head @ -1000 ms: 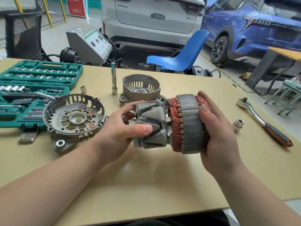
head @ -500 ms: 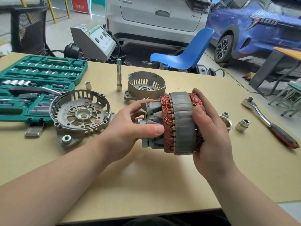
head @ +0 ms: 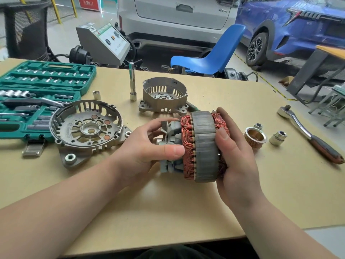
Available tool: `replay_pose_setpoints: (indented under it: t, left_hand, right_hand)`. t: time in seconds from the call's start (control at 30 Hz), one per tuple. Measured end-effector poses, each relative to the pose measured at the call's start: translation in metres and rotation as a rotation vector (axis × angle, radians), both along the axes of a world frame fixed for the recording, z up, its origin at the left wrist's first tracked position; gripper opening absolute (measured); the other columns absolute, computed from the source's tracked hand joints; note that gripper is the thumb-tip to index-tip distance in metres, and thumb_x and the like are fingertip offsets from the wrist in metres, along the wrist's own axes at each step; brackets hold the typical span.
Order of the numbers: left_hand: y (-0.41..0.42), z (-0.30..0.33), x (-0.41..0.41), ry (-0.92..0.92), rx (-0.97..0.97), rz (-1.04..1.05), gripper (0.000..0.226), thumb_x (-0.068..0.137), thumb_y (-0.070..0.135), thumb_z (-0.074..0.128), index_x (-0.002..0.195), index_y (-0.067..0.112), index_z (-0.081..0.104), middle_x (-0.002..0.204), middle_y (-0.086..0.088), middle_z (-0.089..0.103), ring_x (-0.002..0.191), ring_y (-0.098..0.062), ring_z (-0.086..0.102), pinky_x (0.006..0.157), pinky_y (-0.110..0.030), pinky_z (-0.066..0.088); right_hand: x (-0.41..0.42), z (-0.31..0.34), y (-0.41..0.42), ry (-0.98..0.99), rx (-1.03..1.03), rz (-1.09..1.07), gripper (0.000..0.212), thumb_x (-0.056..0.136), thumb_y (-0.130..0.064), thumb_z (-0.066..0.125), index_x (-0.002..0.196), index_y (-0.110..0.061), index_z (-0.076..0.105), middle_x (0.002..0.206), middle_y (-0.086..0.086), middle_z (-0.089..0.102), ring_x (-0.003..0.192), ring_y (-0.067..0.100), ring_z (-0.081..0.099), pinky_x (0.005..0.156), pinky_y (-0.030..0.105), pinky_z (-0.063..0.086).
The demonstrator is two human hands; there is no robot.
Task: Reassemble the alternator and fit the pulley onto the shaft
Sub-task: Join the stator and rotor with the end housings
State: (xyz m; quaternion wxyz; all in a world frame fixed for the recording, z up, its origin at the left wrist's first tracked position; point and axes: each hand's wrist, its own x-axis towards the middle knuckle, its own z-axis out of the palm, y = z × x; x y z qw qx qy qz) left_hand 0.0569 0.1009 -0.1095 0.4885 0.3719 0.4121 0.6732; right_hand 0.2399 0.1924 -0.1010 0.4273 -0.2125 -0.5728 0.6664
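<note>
rotor (head: pixel 170 146) in left hand (head: pixel 147 150) grip, stator (head: pixel 203 146) in right hand (head: pixel 235 156)

Lighting is bright, even daylight with soft shadows beneath the forearms, mild glare on the table (head: pixel 186 212), slight overall softness and wide-angle edge distortion.

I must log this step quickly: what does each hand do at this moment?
Left hand: fingers curled round the rotor, holding it.
Right hand: fingers wrapped round the stator, holding it.
</note>
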Motion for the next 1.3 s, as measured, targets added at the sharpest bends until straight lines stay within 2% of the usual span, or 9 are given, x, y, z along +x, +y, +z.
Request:
replay_pose_setpoints:
  t: [0.2,0.43,0.63,0.73,0.93,1.03,1.1,1.17,1.3]
  left_hand:
    - [0.001,-0.003,0.004,0.017,-0.014,0.066,0.065,0.056,0.012,0.09,0.119,0.017,0.078,0.106,-0.01,0.082,0.093,-0.025,0.081,0.074,-0.03,0.065]
    - [0.001,-0.008,-0.001,0.106,-0.057,0.037,0.072,0.056,0.015,0.095,0.124,0.025,0.077,0.122,-0.014,0.078,0.109,-0.03,0.078,0.083,-0.033,0.064]
    - [0.001,-0.006,-0.005,0.191,-0.079,-0.007,0.085,0.048,0.044,0.108,0.126,0.037,0.075,0.129,-0.007,0.076,0.115,-0.031,0.076,0.092,-0.037,0.063]
    - [0.002,-0.005,-0.005,0.175,-0.06,-0.051,0.084,0.051,0.037,0.108,0.127,0.032,0.075,0.132,-0.006,0.074,0.114,-0.034,0.076,0.09,-0.037,0.063]
    - [0.002,-0.002,-0.003,0.21,-0.051,-0.032,0.102,0.049,0.038,0.108,0.142,0.028,0.065,0.133,0.012,0.072,0.117,-0.023,0.075,0.091,-0.034,0.063]
    - [0.003,-0.002,-0.001,0.302,-0.052,-0.028,0.106,0.049,0.035,0.107,0.145,0.034,0.062,0.139,0.008,0.069,0.127,-0.024,0.07,0.1,-0.042,0.06]
    - [0.005,-0.002,0.001,0.408,-0.05,-0.012,0.106,0.05,0.032,0.102,0.147,0.037,0.06,0.142,0.009,0.068,0.132,-0.014,0.065,0.105,-0.033,0.056]
    - [0.006,-0.001,0.005,0.442,-0.032,-0.001,0.104,0.051,0.03,0.099,0.147,0.034,0.059,0.137,0.015,0.07,0.127,0.001,0.064,0.095,-0.016,0.055]
    - [0.009,0.001,0.014,0.369,-0.006,-0.002,0.098,0.055,0.025,0.095,0.145,0.026,0.057,0.125,0.024,0.073,0.112,0.011,0.068,0.08,-0.011,0.057]
  right_hand:
    - [0.0,-0.009,-0.001,0.063,-0.019,-0.009,0.078,0.082,-0.056,0.082,0.151,-0.034,0.053,0.144,0.002,0.066,0.131,0.028,0.064,0.1,0.041,0.058]
    - [-0.001,-0.021,-0.003,0.075,-0.012,0.011,0.072,0.091,-0.051,0.076,0.155,-0.033,0.048,0.147,0.005,0.063,0.134,0.031,0.062,0.101,0.041,0.057]
    - [0.002,-0.023,-0.007,0.115,-0.008,0.053,0.069,0.096,-0.047,0.071,0.157,-0.032,0.042,0.151,0.006,0.06,0.137,0.03,0.059,0.102,0.036,0.056]
    - [0.003,-0.023,-0.007,0.113,0.0,0.063,0.069,0.097,-0.047,0.069,0.158,-0.031,0.04,0.151,0.006,0.059,0.137,0.03,0.059,0.101,0.034,0.055]
    - [0.002,-0.024,-0.004,0.103,-0.025,0.045,0.071,0.091,-0.054,0.074,0.153,-0.036,0.045,0.148,0.006,0.06,0.133,0.034,0.062,0.1,0.045,0.057]
    - [0.003,-0.026,-0.003,0.106,-0.02,0.031,0.072,0.091,-0.054,0.074,0.153,-0.033,0.045,0.147,0.008,0.061,0.132,0.036,0.062,0.103,0.054,0.055]
    - [0.003,-0.027,-0.003,0.122,-0.016,0.027,0.071,0.091,-0.052,0.074,0.153,-0.031,0.046,0.146,0.009,0.061,0.131,0.036,0.063,0.101,0.051,0.056]
    - [0.003,-0.027,-0.002,0.137,-0.02,0.018,0.068,0.093,-0.052,0.073,0.152,-0.029,0.049,0.144,0.01,0.062,0.13,0.037,0.063,0.101,0.051,0.056]
    - [0.002,-0.029,0.0,0.193,-0.112,-0.012,0.061,0.097,-0.056,0.066,0.148,-0.025,0.055,0.144,0.014,0.063,0.133,0.039,0.061,0.112,0.059,0.046]
